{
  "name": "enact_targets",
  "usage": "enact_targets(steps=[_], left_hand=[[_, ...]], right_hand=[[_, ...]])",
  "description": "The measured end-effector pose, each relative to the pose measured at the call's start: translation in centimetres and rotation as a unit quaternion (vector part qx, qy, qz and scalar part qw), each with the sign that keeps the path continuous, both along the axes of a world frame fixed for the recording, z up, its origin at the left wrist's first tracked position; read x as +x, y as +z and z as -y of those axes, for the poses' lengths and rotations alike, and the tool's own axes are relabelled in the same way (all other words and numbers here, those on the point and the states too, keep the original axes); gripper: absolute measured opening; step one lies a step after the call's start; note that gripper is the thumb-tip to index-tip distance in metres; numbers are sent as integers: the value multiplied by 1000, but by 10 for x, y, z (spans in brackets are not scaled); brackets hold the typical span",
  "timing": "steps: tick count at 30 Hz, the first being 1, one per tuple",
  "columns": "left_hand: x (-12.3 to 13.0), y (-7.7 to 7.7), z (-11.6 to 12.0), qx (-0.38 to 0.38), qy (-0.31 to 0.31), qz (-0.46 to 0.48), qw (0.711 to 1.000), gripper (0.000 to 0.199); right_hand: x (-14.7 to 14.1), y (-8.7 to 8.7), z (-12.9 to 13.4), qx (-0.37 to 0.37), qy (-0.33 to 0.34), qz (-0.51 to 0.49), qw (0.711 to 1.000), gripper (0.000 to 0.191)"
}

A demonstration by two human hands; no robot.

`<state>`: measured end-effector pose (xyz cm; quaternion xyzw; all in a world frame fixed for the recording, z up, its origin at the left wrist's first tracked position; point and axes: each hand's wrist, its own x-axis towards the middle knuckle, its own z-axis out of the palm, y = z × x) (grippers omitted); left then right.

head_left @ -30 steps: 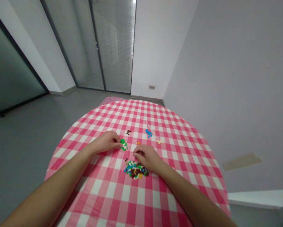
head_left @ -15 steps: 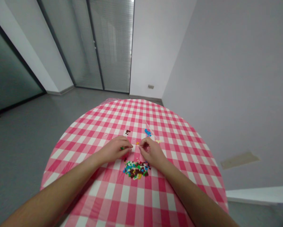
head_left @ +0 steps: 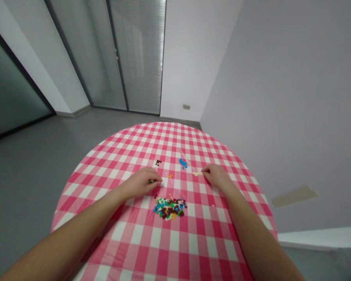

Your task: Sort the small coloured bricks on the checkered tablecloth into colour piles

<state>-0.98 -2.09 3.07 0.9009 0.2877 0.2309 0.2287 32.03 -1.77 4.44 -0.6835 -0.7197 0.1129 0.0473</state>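
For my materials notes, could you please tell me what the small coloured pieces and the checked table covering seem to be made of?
The small coloured pieces look like moulded plastic with a slight gloss, given their saturated colours and blocky shapes, though they are tiny here. The pink-and-white checked tablecloth looks like wipeable vinyl, judging by its soft sheen, though coated fabric remains possible.

The head-worn camera looks forward and down from close above the left hand and right hand. It faces the checked tablecloth and glass doors beyond
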Motion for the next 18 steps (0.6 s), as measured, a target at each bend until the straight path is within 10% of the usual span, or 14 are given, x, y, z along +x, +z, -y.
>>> enact_targets(steps=[13,18], left_hand=[[2,14,12,-73,-107,-53,990,20],[4,21,17,-76,-126,-50,988,18]], right_hand=[[-12,6,9,39,36,-110,993,26],[-43,23,35,-38,229,-187,955,24]])
